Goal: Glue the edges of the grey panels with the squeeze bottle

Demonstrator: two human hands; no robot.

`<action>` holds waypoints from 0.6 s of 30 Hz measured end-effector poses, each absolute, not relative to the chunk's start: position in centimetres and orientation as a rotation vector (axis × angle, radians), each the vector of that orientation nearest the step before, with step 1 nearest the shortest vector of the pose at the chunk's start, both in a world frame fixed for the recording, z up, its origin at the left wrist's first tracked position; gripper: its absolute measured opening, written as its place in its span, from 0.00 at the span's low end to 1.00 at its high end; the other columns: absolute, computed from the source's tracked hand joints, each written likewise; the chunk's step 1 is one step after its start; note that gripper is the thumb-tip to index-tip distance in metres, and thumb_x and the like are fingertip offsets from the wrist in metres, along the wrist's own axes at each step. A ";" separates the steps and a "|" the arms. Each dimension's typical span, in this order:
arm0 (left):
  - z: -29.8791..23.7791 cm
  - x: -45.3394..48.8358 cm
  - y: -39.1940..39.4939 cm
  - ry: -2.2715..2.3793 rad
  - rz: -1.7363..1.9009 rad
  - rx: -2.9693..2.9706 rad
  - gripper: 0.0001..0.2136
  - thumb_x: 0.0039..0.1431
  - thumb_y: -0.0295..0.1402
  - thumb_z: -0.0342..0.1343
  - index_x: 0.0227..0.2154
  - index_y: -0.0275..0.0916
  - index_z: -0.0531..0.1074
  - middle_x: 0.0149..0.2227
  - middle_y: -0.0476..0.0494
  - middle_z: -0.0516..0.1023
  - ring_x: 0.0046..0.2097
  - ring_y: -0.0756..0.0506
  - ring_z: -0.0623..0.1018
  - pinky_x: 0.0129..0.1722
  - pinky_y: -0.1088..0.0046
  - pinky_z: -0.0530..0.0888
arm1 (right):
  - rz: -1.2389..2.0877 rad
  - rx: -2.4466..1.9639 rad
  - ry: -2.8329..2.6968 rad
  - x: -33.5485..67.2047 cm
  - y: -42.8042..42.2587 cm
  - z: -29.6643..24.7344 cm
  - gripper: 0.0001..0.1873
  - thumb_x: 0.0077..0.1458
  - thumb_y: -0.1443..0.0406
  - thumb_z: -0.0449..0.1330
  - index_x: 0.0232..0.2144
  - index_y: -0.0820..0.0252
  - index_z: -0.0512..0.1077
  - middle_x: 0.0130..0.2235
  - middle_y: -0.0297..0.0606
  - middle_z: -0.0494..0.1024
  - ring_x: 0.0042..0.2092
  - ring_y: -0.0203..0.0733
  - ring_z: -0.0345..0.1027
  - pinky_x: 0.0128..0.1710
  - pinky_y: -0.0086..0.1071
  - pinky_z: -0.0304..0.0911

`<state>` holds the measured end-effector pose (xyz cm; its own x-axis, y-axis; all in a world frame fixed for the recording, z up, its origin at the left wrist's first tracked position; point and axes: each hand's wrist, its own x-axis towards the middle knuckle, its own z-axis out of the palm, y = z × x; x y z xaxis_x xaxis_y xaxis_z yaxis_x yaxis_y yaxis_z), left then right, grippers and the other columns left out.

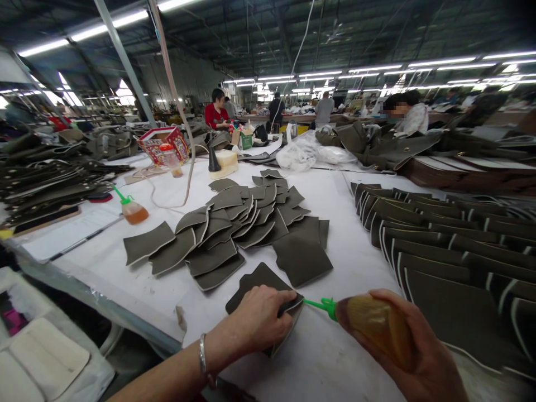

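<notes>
My right hand point(422, 340) is wrapped round a squeeze bottle point(372, 326) of amber liquid, probably glue, tilted sideways. Its thin green nozzle point(318, 305) points left, its tip at the corner of a dark olive leather piece point(255, 279). That piece lies on the white tabletop point(330, 363), and part of its near edge appears folded or lifted. Across it rests my left hand point(262, 315), index finger stretched to the corner and thumb at the near edge, gripping the piece. Just beyond lies a loose heap of similar leather pieces point(226, 223).
Rows of overlapping leather pieces point(444, 301) cover the right side. A second green-nozzled bottle point(133, 211) stands at left, near a hanging hose point(188, 167). Farther back are a red patterned box point(178, 139), a black cone point(214, 161) and plastic bags point(299, 152). Several people work beyond.
</notes>
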<state>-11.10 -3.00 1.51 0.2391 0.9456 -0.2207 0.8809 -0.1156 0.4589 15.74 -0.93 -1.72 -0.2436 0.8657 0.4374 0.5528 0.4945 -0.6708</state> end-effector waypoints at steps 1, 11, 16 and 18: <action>1.6 -11.1 -3.0 1.669 0.167 2.027 0.26 0.54 0.29 0.49 0.57 0.47 0.72 0.45 0.43 0.82 0.45 0.37 0.80 0.48 0.62 0.75 | 0.512 -1.175 -1.921 15.7 -0.9 -1.7 0.25 0.57 0.51 0.65 0.53 0.49 0.66 0.46 0.36 0.78 0.39 0.45 0.78 0.36 0.25 0.74; 1.0 -11.0 -3.4 1.696 0.229 2.062 0.24 0.56 0.32 0.48 0.56 0.47 0.73 0.39 0.42 0.81 0.41 0.37 0.80 0.43 0.62 0.75 | 0.658 -1.191 -1.874 15.9 -1.2 -2.0 0.25 0.56 0.52 0.65 0.53 0.47 0.66 0.46 0.35 0.77 0.40 0.44 0.77 0.38 0.24 0.73; 1.1 -11.1 -3.8 1.704 0.224 2.048 0.24 0.59 0.33 0.47 0.58 0.48 0.70 0.38 0.42 0.79 0.40 0.38 0.79 0.42 0.63 0.75 | 0.723 -1.185 -1.910 15.9 -1.7 -2.5 0.24 0.57 0.52 0.64 0.53 0.45 0.65 0.48 0.33 0.76 0.42 0.42 0.77 0.40 0.22 0.72; 1.2 -11.2 -3.9 1.707 0.212 2.050 0.24 0.59 0.34 0.47 0.58 0.48 0.70 0.38 0.42 0.79 0.40 0.38 0.79 0.41 0.64 0.74 | 0.735 -1.242 -1.858 15.7 -2.0 -2.6 0.25 0.57 0.50 0.64 0.53 0.45 0.65 0.47 0.33 0.76 0.41 0.42 0.76 0.39 0.21 0.71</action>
<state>-11.16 -3.87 1.19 0.2175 0.9608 -0.1717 0.8899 -0.1229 0.4393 15.71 -2.02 -2.60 -0.2297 0.9322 0.2796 0.4889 0.3589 -0.7951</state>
